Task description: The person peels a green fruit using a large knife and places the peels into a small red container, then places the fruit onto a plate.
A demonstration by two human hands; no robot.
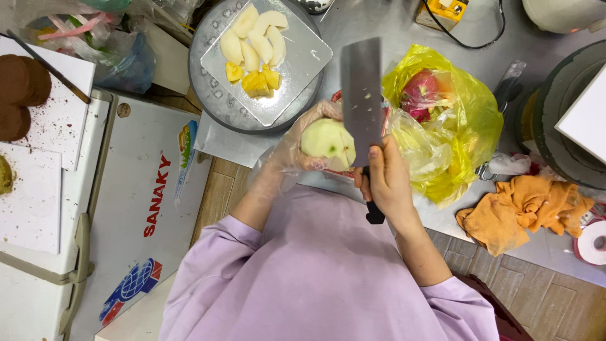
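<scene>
My left hand (pixel 297 148), in a thin clear plastic glove, holds a peeled pale green-white fruit (pixel 327 140) in front of my chest. My right hand (pixel 386 180) grips the black handle of a broad cleaver (pixel 362 95). The blade stands upright, its edge resting against the right side of the fruit. Beyond my hands a square metal plate (pixel 303 63) on a round metal tray (pixel 211 95) carries pale fruit wedges (pixel 252 38) and a few yellow pieces (pixel 259 80).
A yellow plastic bag (pixel 467 120) with red and green fruit sits to the right on the steel counter. An orange cloth (pixel 521 208) lies at right. A white chest freezer (pixel 132 208) is at left, with brown round cakes (pixel 19 88) on white boards.
</scene>
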